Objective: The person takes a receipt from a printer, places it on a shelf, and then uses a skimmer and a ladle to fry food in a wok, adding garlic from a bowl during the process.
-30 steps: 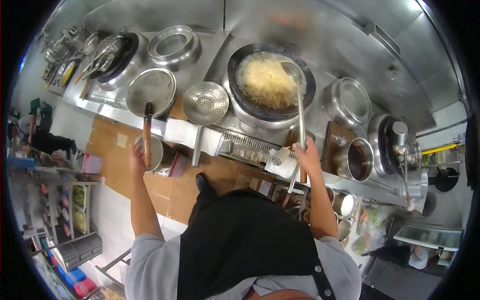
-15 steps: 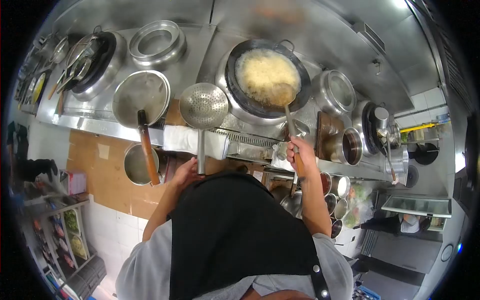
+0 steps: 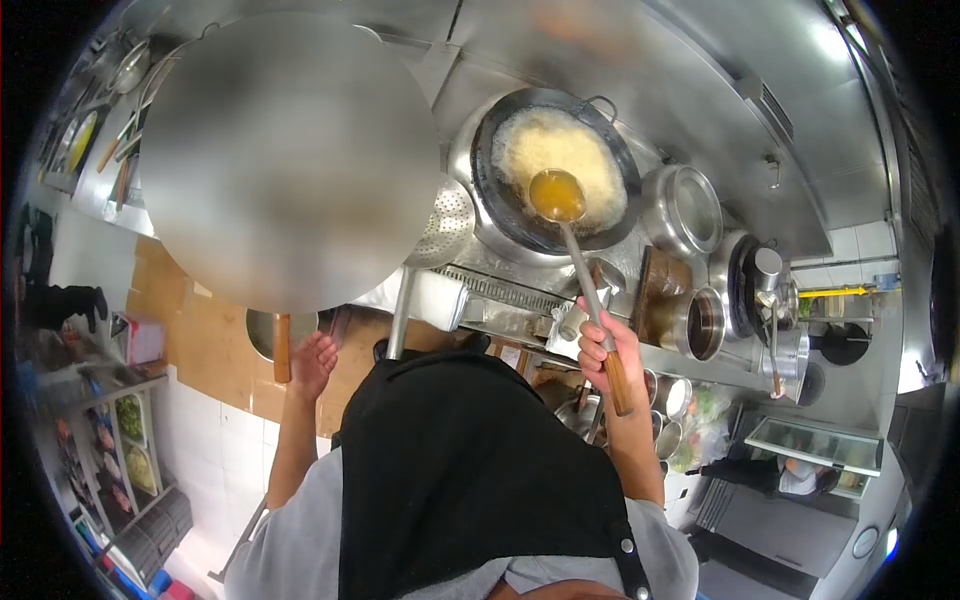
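Observation:
My right hand [image 3: 611, 352] is wrapped round the wooden handle of a long ladle [image 3: 583, 272]. The ladle's bowl, full of clear golden liquid, is over the near side of a black wok [image 3: 508, 215]. Pale yellow food [image 3: 560, 145] foams in the liquid inside the wok. Holding nothing, my left hand [image 3: 315, 362] has its fingers stretched out, just right of a wooden handle [image 3: 282, 350]. A large grey blurred patch hides what this handle joins. Right of that patch a perforated skimmer [image 3: 447, 225] is partly visible, its metal handle pointing toward me.
A folded white cloth [image 3: 432, 300] lies on the stove's front edge. Right of the wok stand a round metal pot [image 3: 683, 208] and a pot of dark liquid [image 3: 704, 325]. Several small containers [image 3: 672, 398] are by my right forearm. Another person [image 3: 797, 474] is at far right.
My left hand has moved left, from beside the skimmer's handle to the wooden handle. The ladle's bowl, earlier dipped in the foam, now shows full of golden liquid. A blurred patch now covers the left.

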Motion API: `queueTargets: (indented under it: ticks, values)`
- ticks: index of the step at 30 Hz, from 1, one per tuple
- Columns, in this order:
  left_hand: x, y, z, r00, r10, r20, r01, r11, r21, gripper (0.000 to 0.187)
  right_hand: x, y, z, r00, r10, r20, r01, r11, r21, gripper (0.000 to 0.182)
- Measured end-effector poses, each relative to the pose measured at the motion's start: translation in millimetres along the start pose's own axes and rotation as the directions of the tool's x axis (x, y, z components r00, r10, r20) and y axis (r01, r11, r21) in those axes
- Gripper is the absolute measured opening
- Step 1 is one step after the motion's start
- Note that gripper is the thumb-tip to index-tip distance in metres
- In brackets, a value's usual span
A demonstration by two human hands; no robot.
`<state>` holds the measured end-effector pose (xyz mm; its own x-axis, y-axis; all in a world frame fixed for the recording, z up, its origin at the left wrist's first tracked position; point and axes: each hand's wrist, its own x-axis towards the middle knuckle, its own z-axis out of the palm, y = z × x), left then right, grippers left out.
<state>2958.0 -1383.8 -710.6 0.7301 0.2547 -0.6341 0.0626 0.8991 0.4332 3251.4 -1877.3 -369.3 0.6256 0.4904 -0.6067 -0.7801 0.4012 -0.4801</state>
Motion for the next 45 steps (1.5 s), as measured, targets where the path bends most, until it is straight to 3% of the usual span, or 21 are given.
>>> queueTargets:
  ticks: [4, 7, 10, 11, 14, 17, 20, 24, 27, 28, 29, 30, 31, 34, 35, 38, 41, 43, 45]
  values:
    - [-31, 31, 36, 0.928, 0.176, 0.329, -0.089, 0.961, -0.262, 0.048, 5, -2, 33, 1.0, 0.016, 0.007, -0.015, 0.994, -0.104, 0.04]
    - [-53, 57, 52, 0.975, 0.128, 0.182, -0.078, 0.963, -0.257, 0.055, 16, 3, 59, 0.995, 0.057, 0.079, -0.045, 0.988, -0.147, 0.039]
    - [-70, 84, 64, 0.977, 0.103, 0.189, -0.054, 0.968, -0.247, 0.057, 38, 16, 85, 0.978, 0.139, 0.156, -0.116, 0.982, -0.146, 0.039]
    - [-85, 93, 93, 0.992, 0.117, 0.057, -0.104, 0.976, -0.189, 0.05, 49, 23, 91, 0.968, 0.171, 0.183, -0.145, 0.979, -0.146, 0.04]
    - [-74, 101, 72, 0.978, 0.172, 0.118, -0.189, 0.971, 0.145, 0.037, 89, 50, 113, 0.919, 0.274, 0.283, -0.239, 0.959, -0.151, 0.04]
    - [-79, 102, 92, 0.982, 0.176, 0.061, -0.186, 0.953, 0.239, 0.029, 136, 84, 140, 0.885, 0.353, 0.304, -0.306, 0.932, -0.192, 0.038]
    - [-84, 103, 100, 0.985, 0.169, 0.041, -0.173, 0.963, 0.206, 0.028, 179, 116, 167, 0.893, 0.376, 0.247, -0.283, 0.896, -0.341, 0.03]
    - [-81, 99, 90, 0.986, 0.162, 0.045, -0.168, 0.969, 0.18, 0.03, 215, 143, 205, 0.944, 0.265, 0.195, -0.042, 0.685, -0.728, 0.017]
    - [-79, 101, 83, 0.986, 0.144, 0.089, -0.161, 0.96, 0.229, 0.038, 223, 144, 210, 0.945, 0.086, 0.316, 0.264, 0.374, -0.889, 0.033]
    - [-78, 101, 82, 0.986, 0.134, 0.101, -0.146, 0.982, 0.12, 0.043, 221, 143, 208, 0.93, 0.025, 0.366, 0.347, 0.263, -0.9, 0.038]
    - [-83, 106, 89, 0.986, 0.12, 0.115, -0.122, 0.992, 0.012, 0.048, 217, 138, 199, 0.93, -0.049, 0.365, 0.366, 0.229, -0.902, 0.056]
    - [-85, 105, 95, 0.986, 0.101, 0.132, -0.089, 0.992, -0.093, 0.053, 204, 132, 189, 0.934, -0.104, 0.343, 0.358, 0.28, -0.891, 0.059]
    - [-74, 93, 76, 0.975, 0.154, 0.159, -0.128, 0.979, -0.161, 0.072, 185, 124, 176, 0.936, -0.168, 0.309, 0.349, 0.333, -0.876, 0.061]
    - [-28, 35, 17, 0.992, 0.044, -0.115, -0.053, 0.996, -0.074, 0.074, 137, 78, 111, 0.927, -0.304, 0.219, 0.334, 0.407, -0.85, 0.067]
    - [-8, 5, -3, 0.997, -0.011, -0.078, 0.026, 0.98, 0.196, 0.074, 113, 58, 86, 0.92, -0.364, 0.145, 0.29, 0.386, -0.876, 0.066]
    - [-17, -33, 96, 0.965, -0.247, -0.086, 0.261, 0.881, 0.395, 0.056, 50, 11, 18, 0.883, -0.468, -0.042, 0.181, 0.422, -0.889, 0.065]
    - [1, -75, 157, 0.958, -0.274, 0.087, 0.17, 0.786, 0.594, 0.037, 22, -32, -52, 0.845, -0.519, -0.132, 0.112, 0.412, -0.904, 0.064]
    - [10, -81, 171, 0.969, -0.232, 0.086, 0.129, 0.77, 0.625, 0.032, 9, -52, -83, 0.814, -0.559, -0.154, 0.059, 0.344, -0.937, 0.061]
    - [22, -84, 172, 0.988, -0.118, 0.096, 0.02, 0.725, 0.689, 0.033, 6, -60, -100, 0.814, -0.537, -0.221, 0.019, 0.404, -0.914, 0.057]
